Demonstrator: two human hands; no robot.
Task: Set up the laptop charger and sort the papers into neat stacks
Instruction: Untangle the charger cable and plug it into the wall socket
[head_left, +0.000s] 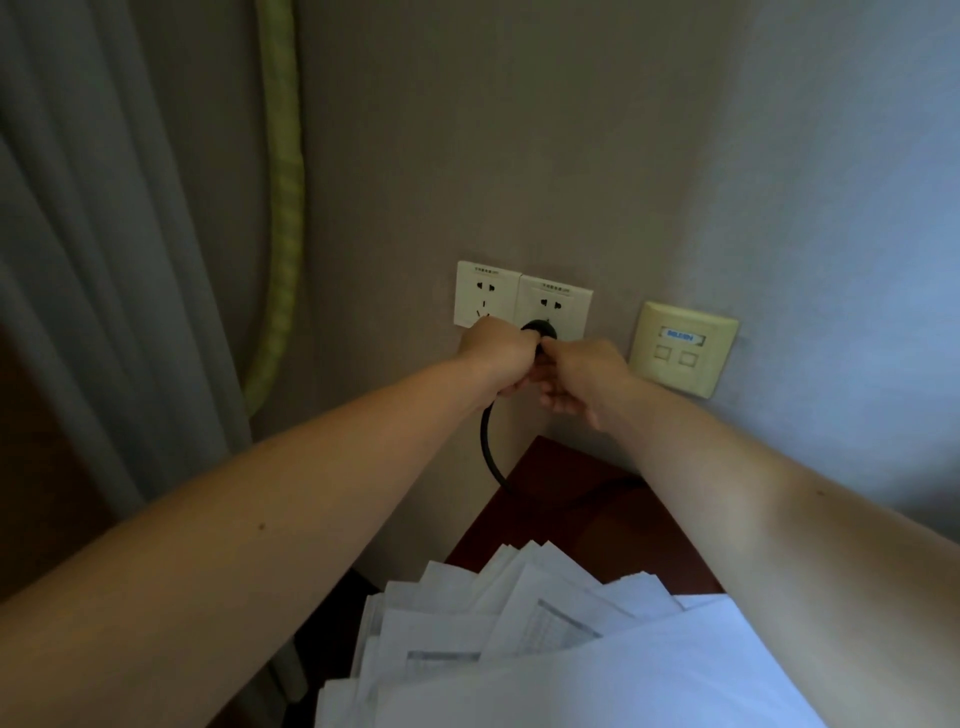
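Two hands, head view: our left hand (497, 354) and right hand (577, 380) curl round the plug (538, 329) at the wall socket (567, 300). We judge a skewed push could leave it half-seated, or a tugged cable (487, 451) could scatter the papers (519, 623) off the worktop (571, 501).

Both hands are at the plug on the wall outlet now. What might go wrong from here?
The left hand and right hand cover most of the plug, so its pins may sit crooked in the right outlet unseen.
The cable hangs in a loop to the desk; tugging it might drag across the loose papers and scatter them.
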